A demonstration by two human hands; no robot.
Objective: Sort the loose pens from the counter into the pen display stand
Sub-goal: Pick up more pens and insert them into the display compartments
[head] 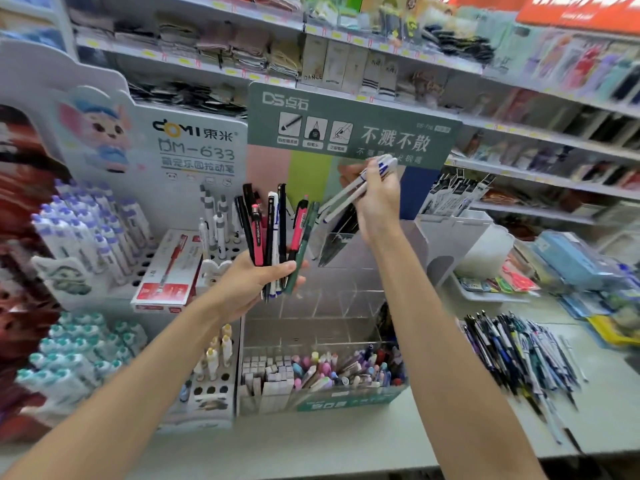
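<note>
Head | my left hand (pixel 249 284) grips mixed bunch (pixel 273 230) | right hand (pixel 377 202) pinches white pens (pixel 343 199) over stand (pixel 329 306) at counter's back edge | I'd lower them tips-down, together, into one slot

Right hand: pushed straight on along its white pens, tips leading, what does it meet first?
Likely the green pen in the left hand's bunch; depth unclear, so the white pens may pass behind into the display stand.
</note>
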